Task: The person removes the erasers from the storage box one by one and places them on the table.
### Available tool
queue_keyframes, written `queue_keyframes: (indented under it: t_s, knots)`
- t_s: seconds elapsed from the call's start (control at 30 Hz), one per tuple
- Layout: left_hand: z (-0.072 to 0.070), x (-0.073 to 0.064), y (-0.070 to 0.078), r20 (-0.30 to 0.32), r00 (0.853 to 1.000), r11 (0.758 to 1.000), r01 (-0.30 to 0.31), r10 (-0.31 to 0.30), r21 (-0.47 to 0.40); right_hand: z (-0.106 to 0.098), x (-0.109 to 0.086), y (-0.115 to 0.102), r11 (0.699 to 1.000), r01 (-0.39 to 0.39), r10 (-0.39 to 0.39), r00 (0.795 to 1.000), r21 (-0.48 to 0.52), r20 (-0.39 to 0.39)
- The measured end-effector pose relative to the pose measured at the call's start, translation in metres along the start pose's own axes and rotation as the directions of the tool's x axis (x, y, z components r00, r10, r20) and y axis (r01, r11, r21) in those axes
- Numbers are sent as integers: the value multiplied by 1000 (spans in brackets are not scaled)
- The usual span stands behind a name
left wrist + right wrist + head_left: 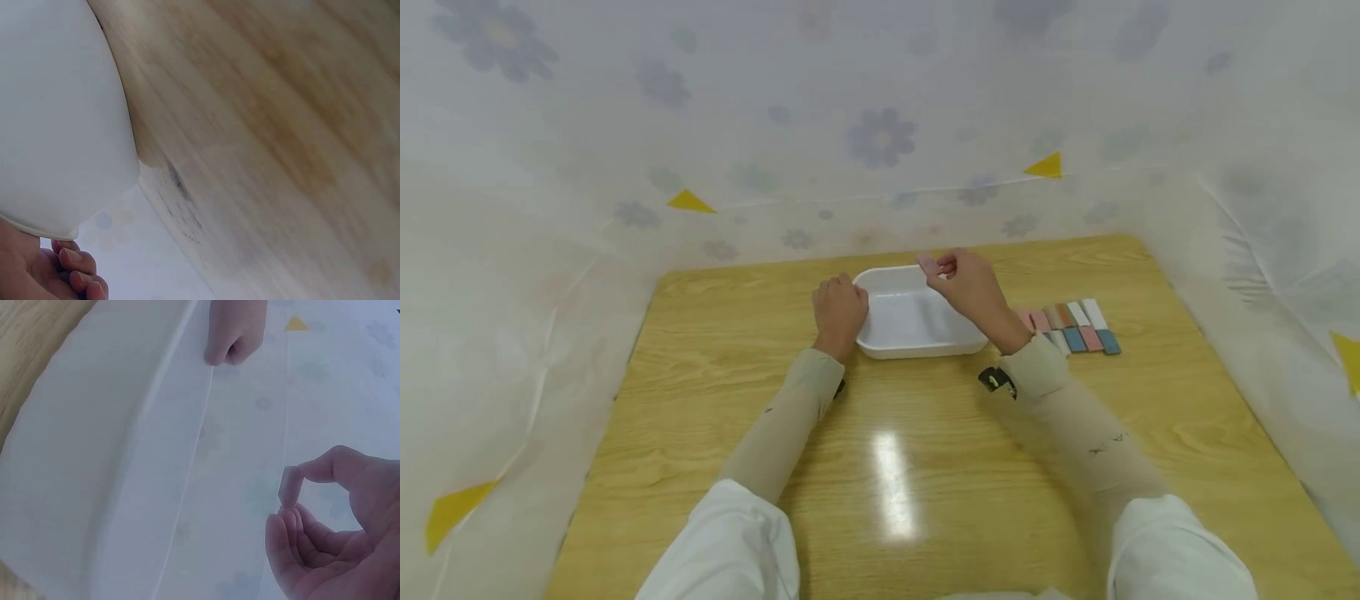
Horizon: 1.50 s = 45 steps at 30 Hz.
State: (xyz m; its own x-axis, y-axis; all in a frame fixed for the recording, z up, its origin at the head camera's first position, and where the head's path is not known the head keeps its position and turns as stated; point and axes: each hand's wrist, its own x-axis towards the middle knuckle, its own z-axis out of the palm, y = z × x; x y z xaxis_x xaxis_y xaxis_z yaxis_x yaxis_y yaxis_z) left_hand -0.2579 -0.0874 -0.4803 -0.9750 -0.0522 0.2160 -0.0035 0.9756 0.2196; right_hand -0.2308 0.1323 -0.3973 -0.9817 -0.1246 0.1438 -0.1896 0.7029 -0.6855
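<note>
A white rectangular plastic basin (917, 351) with rounded corners sits on the table. My left hand (840, 310) grips its left rim; in the left wrist view that hand (47, 269) shows curled fingers beside the basin wall (62, 112). Over the basin's far right part, my right hand (972, 287) pinches a small flat pink block (928, 264). The right wrist view has this block (290, 486) held between thumb and fingertips, above and apart from the basin. Right of the basin lie small rectangular blocks (1076, 339) in two rows, coloured pink, blue, white, tan and orange; my right wrist partly hides them.
The wood-grain table (715, 400) stretches out around the basin. Pale flowered sheeting (820, 125) encloses its back and sides, with yellow triangles (1047, 166) stuck on. A dark strap piece (997, 380) hangs by my right cuff.
</note>
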Motion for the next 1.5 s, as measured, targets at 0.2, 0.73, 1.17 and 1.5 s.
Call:
queue_keyframes:
  t_s: [0.2, 0.73, 1.17, 1.5]
  knots:
    - [-3, 1, -2, -16, 1000, 1000, 4, -5, -15, -27, -10, 25, 999, -31, 32, 999, 26, -38]
    - [-1, 0, -5, -33, 999, 1000, -10, 10, -5, -86, -47, 94, 982, -177, 169, 980, -71, -110]
    - [-4, -3, -5, -55, 998, 1000, -15, 15, 6, -77, -92, 121, 982, -139, 131, 989, -129, -68]
    - [-8, -3, -3, -53, 998, 1000, -15, 14, -9, -52, -126, 129, 980, -144, 144, 990, -136, -8]
